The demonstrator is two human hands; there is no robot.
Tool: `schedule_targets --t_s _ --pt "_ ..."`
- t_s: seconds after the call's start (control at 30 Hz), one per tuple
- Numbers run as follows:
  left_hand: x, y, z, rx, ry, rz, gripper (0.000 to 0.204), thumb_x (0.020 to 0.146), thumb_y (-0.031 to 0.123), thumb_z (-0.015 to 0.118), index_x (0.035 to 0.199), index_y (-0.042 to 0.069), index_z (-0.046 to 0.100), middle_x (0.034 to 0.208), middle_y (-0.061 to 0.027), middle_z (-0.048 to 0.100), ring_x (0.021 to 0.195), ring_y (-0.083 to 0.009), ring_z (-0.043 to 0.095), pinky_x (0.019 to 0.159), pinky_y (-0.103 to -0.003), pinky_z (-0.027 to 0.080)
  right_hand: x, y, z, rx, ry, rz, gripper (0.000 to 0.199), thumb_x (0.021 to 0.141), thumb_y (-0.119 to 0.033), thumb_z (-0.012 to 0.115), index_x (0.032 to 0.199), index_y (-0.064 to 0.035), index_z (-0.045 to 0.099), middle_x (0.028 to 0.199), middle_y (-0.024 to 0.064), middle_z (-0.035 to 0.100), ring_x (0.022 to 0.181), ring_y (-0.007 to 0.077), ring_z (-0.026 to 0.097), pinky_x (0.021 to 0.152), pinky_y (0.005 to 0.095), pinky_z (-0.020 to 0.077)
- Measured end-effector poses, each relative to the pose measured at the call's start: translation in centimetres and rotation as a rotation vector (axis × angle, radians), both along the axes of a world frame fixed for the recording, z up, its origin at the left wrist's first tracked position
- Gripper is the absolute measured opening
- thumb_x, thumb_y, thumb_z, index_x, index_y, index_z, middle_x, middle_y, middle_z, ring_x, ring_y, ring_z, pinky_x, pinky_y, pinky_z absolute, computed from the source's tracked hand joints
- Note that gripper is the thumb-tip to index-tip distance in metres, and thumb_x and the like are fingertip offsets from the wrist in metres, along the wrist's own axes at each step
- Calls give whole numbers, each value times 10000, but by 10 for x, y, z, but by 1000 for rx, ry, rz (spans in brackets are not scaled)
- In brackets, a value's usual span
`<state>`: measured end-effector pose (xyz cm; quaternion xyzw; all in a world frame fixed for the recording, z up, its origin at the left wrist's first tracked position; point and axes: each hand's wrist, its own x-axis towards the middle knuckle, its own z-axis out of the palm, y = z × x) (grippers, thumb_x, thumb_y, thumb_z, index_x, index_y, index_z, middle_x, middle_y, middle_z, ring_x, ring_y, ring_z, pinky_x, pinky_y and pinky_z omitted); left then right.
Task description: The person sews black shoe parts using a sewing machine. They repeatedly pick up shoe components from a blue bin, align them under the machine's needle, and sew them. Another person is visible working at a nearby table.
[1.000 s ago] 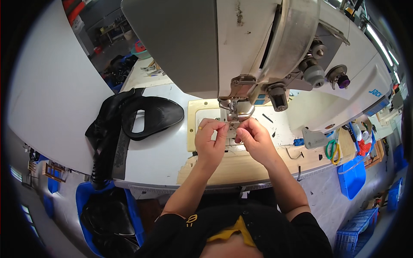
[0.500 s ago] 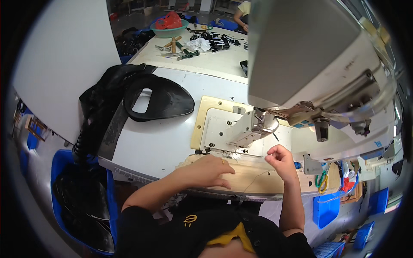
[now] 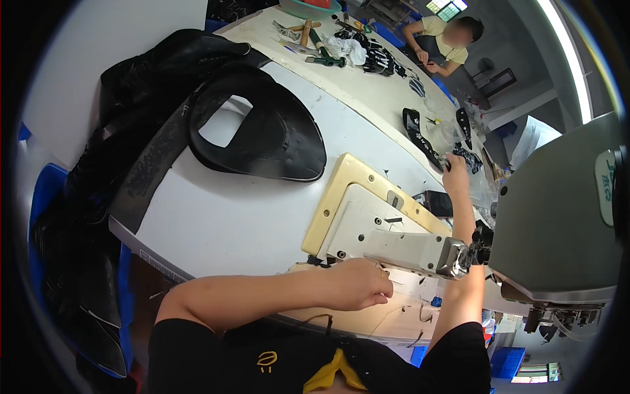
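Observation:
My right hand (image 3: 455, 176) stretches past the sewing machine to the far table. Its fingers are closed at the near end of a black patterned strap (image 3: 420, 138). A small dark bit shows at the fingertips, and whether it belongs to the strap I cannot tell. My left hand (image 3: 364, 284) is curled closed by the machine's narrow white arm (image 3: 407, 248), with nothing visible in it. A yellowish metal base plate (image 3: 319, 226) lies beyond that hand. On the white table to the left rests a black moulded piece with a cut-out (image 3: 282, 141).
The grey-green machine head (image 3: 554, 217) stands close on the right. Hammers (image 3: 306, 33), black straps (image 3: 382, 60) and a white cloth (image 3: 346, 47) lie on the far table (image 3: 367, 98). A co-worker (image 3: 436, 46) sits behind it. Black pieces fill a blue bin (image 3: 47, 180) at left.
My right hand has gone from the machine's front edge to the far table. My left hand has moved slightly right and curled closed. The view has turned rightward.

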<state>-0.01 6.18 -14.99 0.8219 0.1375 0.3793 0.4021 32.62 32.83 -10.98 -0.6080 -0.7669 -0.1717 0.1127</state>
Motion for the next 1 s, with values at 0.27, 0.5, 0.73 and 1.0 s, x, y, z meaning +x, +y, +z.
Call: schedule_targets --t_s 0.27,0.5,0.73,1.0 --pt "10 -10 -20 140 118 -25 81 803 139 562 762 80 525 705 -80 560 705 -296 596 704 -397 451 -11 56 -37 -240 -176 -294 291 854 -89 492 1109 -58 628 1121 203 638 1031 391 625 867 486 502" --pt "6 -2 -13 141 138 29 150 892 187 568 793 74 562 757 -80 576 744 -282 594 723 -400 457 -1 55 7 332 324 -293 239 841 -145 564 1024 -11 642 931 251 656 883 410 637 800 472 487" --pt "1 10 -8 202 89 163 96 864 177 651 888 85 648 816 -66 621 775 -277 602 726 -391 467 53 -83 35 637 728 -222 217 864 -91 586 1047 15 637 867 132 665 815 238 624 768 338 483" --pt "14 -14 -6 313 33 92 131 823 146 691 938 92 660 885 -53 649 843 -255 633 779 -384 493 16 -355 74 464 1118 -292 188 912 -5 540 1064 33 644 952 58 646 863 106 570 808 239 445"
